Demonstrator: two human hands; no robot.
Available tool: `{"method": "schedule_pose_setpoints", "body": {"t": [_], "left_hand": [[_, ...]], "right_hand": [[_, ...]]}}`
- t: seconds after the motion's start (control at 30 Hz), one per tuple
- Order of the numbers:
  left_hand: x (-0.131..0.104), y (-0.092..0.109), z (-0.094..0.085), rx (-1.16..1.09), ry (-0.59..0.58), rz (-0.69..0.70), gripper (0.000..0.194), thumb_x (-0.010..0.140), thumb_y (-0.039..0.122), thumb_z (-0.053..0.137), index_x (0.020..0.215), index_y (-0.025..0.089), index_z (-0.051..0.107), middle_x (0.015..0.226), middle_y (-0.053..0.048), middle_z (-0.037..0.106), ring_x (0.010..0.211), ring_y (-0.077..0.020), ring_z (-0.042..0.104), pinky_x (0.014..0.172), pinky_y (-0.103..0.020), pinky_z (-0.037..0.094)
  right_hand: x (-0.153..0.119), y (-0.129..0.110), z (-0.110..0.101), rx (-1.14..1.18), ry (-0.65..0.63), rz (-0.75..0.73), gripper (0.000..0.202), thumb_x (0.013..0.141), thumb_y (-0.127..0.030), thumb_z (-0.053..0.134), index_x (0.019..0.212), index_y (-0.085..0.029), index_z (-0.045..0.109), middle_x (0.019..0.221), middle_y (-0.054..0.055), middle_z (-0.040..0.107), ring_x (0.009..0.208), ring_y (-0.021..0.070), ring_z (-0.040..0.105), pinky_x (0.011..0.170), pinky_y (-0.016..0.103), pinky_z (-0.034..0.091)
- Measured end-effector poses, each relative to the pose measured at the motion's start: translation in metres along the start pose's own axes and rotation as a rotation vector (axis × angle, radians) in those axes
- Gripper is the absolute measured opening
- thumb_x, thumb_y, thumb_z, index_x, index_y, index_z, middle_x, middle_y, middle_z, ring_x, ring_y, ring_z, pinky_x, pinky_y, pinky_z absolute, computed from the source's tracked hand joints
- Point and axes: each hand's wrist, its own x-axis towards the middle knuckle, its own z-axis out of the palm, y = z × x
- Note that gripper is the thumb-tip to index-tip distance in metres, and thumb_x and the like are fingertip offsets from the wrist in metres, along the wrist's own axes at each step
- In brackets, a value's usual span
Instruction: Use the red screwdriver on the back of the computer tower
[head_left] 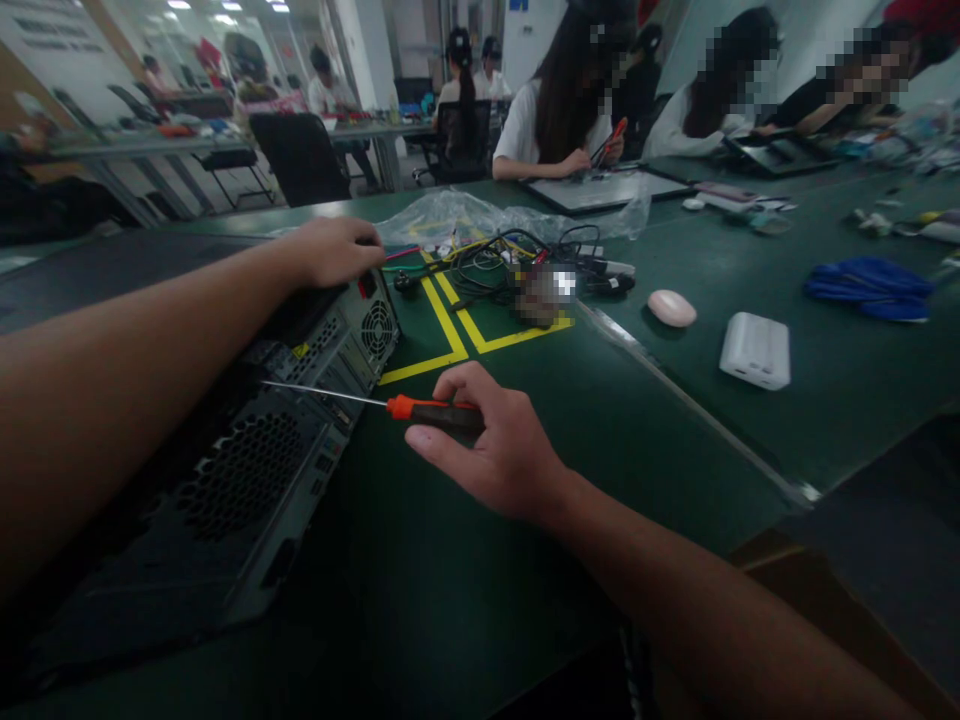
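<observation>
A dark desktop computer case (255, 560) stands on the left, with its grey rear panel and honeycomb grille turned toward me. My left hand (334, 252) reaches across and grips its top far corner, fingers bent over the edge above the round fan vent (376, 328). Between the thumb and fingers of my right hand (502, 435) is a screwdriver (439, 412) with an orange and black handle. Its long metal shaft points left, and the tip is at the rear edge of the case; whether it sits in a screw I cannot tell.
Behind the case lie a tangle of black cables (487, 265) and clear plastic sheeting (465, 212). To the right are a pink oval object (672, 308), a white block-shaped device (756, 350) and a blue cloth bundle (870, 288). Several people sit working across the table.
</observation>
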Motion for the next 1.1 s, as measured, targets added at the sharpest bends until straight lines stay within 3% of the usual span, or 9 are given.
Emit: {"method": "schedule_pose_setpoints", "body": {"t": [0.1,0.27,0.43,0.63,0.8,0.9,1.1], "left_hand": [[-0.002,0.004,-0.003,0.024,-0.014,-0.004,0.06,0.103,0.05,0.048,0.141,0.016,0.079,0.138,-0.014,0.081,0.114,-0.0301,0.068,0.107,-0.043,0.052],[-0.009,0.014,-0.011,0.02,-0.047,-0.013,0.068,0.099,0.052,0.046,0.143,0.012,0.081,0.135,-0.022,0.082,0.118,-0.0393,0.074,0.106,-0.049,0.056],[-0.004,0.007,-0.008,-0.045,-0.024,-0.011,0.068,0.091,0.056,0.055,0.14,0.021,0.086,0.129,-0.018,0.085,0.12,-0.0414,0.077,0.108,-0.05,0.057],[-0.003,0.005,-0.006,-0.016,-0.007,0.0,0.064,0.093,0.056,0.052,0.135,0.022,0.086,0.129,-0.016,0.086,0.117,-0.0386,0.075,0.106,-0.048,0.057],[-0.01,0.012,-0.008,0.029,-0.008,-0.008,0.067,0.099,0.051,0.047,0.141,0.012,0.082,0.133,-0.018,0.083,0.11,-0.0311,0.069,0.105,-0.044,0.054],[-0.011,0.014,-0.008,0.043,-0.025,-0.008,0.067,0.103,0.05,0.043,0.142,0.012,0.081,0.133,-0.017,0.083,0.108,-0.0294,0.069,0.102,-0.042,0.054],[-0.004,0.006,-0.005,-0.006,0.0,0.008,0.064,0.097,0.054,0.049,0.137,0.02,0.085,0.127,-0.017,0.085,0.113,-0.0364,0.073,0.106,-0.049,0.056]], "right_hand": [[-0.001,0.001,0.001,-0.013,0.008,-0.012,0.031,0.093,-0.039,0.079,0.105,-0.029,0.052,0.077,-0.01,0.058,0.062,0.0126,0.051,0.066,0.03,0.038],[0.0,0.003,0.001,-0.039,0.009,-0.089,0.019,0.096,-0.031,0.071,0.101,-0.028,0.053,0.078,-0.008,0.059,0.063,0.0124,0.05,0.066,0.029,0.037],[-0.001,0.003,0.0,-0.039,0.016,-0.108,0.018,0.098,-0.031,0.071,0.102,-0.028,0.054,0.081,-0.007,0.061,0.064,0.0126,0.05,0.066,0.03,0.038],[0.0,0.001,-0.001,-0.044,-0.004,-0.088,0.019,0.1,-0.036,0.072,0.102,-0.028,0.055,0.082,-0.006,0.062,0.067,0.0136,0.052,0.068,0.03,0.039],[-0.001,0.002,-0.001,-0.038,0.007,-0.1,0.019,0.099,-0.036,0.074,0.103,-0.028,0.057,0.085,-0.006,0.064,0.067,0.0133,0.052,0.069,0.03,0.039],[-0.001,0.003,-0.001,-0.039,0.021,-0.105,0.019,0.099,-0.036,0.075,0.103,-0.028,0.058,0.086,-0.005,0.066,0.068,0.0135,0.053,0.069,0.03,0.04],[-0.001,0.001,-0.002,-0.051,0.035,-0.132,0.018,0.099,-0.037,0.076,0.101,-0.027,0.061,0.087,-0.004,0.067,0.07,0.0142,0.055,0.07,0.029,0.041]]}}
